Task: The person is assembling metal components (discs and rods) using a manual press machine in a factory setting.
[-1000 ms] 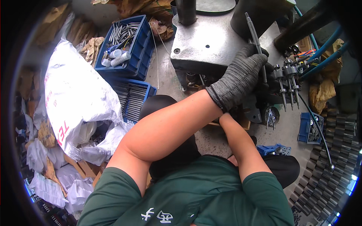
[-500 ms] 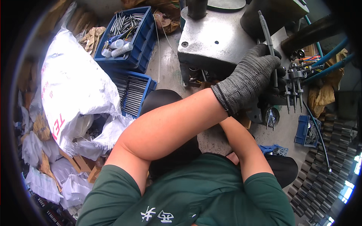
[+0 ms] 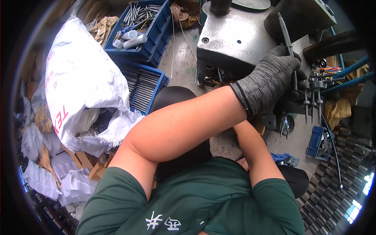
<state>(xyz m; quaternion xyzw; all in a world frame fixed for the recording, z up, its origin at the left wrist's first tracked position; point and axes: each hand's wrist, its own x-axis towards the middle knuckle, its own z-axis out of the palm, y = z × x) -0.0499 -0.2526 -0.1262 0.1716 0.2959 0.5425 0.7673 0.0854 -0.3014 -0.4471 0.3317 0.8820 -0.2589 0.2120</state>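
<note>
My gloved left hand [image 3: 270, 84] grips a slim metal rod [image 3: 288, 43] at the machine block [image 3: 235, 39]; right hand hidden, state unclear. I'd keep the rod upright, probably steadying the wrist.

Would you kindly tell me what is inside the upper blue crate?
The upper blue crate holds loose metal rods and two pale cylinders. Its bottom is covered by them, so anything beneath cannot be seen.
</note>
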